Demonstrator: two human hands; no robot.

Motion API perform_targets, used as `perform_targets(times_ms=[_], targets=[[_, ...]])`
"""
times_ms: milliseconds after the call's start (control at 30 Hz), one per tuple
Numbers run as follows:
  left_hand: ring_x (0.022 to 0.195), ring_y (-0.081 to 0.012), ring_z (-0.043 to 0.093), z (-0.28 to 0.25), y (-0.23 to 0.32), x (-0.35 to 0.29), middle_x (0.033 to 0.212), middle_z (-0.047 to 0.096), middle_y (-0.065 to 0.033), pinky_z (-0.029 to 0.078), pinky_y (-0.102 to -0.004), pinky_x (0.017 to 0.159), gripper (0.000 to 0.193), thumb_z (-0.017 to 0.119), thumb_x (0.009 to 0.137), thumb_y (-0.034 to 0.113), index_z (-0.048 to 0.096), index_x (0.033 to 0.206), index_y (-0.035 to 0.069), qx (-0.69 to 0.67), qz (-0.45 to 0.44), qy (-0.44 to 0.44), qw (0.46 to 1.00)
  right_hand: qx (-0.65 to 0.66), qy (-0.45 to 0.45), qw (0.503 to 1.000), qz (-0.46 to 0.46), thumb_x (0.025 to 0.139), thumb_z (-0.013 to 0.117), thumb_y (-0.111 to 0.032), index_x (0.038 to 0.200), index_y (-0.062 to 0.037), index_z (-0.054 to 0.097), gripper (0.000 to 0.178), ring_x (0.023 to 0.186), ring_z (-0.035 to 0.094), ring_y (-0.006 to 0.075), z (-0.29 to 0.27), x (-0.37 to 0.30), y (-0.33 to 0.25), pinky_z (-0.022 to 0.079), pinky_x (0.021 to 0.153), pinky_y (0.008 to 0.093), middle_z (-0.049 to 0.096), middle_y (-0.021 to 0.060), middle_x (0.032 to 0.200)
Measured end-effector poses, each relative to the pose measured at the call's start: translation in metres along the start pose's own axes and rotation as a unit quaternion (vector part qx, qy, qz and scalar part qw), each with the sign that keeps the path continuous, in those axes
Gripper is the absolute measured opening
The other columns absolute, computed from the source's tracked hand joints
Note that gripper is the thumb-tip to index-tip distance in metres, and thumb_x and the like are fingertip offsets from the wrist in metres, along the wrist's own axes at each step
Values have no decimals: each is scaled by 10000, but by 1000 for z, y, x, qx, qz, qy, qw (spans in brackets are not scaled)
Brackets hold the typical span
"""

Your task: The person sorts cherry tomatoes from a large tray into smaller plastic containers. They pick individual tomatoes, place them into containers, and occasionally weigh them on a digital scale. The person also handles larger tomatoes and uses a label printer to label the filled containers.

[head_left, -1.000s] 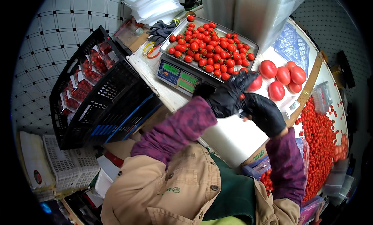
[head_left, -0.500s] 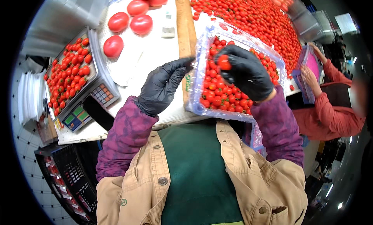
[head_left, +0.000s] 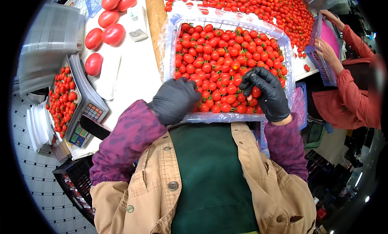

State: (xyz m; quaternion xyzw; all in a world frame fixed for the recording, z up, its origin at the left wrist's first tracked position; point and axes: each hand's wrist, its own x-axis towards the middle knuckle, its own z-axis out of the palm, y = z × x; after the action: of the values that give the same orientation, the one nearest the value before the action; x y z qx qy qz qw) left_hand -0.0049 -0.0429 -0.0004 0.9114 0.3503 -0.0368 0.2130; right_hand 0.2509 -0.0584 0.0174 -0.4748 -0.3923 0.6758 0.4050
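A pale purple plastic basket, lined with clear film, is full of red cherry tomatoes, many with green stems. My left hand, in a black glove, reaches over the basket's near left corner. Its fingers bend down onto the tomatoes, with the tips hidden. My right hand, also black-gloved, is over the near right part of the basket. Its fingers are curled round a single cherry tomato, and a bare fingertip pokes out of the glove.
Left stands a scale with a heaped tray of cherry tomatoes, beside a dark phone. Large tomatoes lie farther back. A loose pile spreads behind the basket. At right, another person's hands hold a purple basket.
My left hand has moved from beside the basket onto the tomatoes at its near left corner. My right hand has lowered toward the near right part. The view has shifted.
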Motion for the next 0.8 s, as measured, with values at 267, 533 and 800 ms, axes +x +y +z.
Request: perform_targets(times_ms=[267, 533, 800], targets=[[814, -149, 612, 1, -37, -42, 1030, 623, -129, 458, -229, 626, 392, 614, 840, 154, 508, 1173, -23, -735, -128, 202, 635, -208, 29, 978, -19, 873, 571, -80, 959, -19, 576, 105, 749, 569, 96, 4, -2, 11, 459, 653, 241, 609, 44, 856], [938, -215, 626, 7, -27, -28, 1231, 499, -239, 542, -255, 713, 572, 574, 865, 159, 327, 1331, -62, -886, -75, 135, 438, -588, -142, 777, -173, 788, 547, -1, 1049, -48, 575, 266, 742, 589, 254, 64, 42, 13, 478, 616, 354, 587, 123, 884], [980, -228, 608, 13, -33, -30, 1251, 506, -178, 516, -322, 802, 512, 569, 880, 170, 373, 1318, -9, -891, -42, 121, 435, -547, -148, 812, -140, 788, 577, -39, 1026, -39, 558, 239, 740, 572, 232, 68, 61, 25, 473, 615, 335, 559, 109, 861]])
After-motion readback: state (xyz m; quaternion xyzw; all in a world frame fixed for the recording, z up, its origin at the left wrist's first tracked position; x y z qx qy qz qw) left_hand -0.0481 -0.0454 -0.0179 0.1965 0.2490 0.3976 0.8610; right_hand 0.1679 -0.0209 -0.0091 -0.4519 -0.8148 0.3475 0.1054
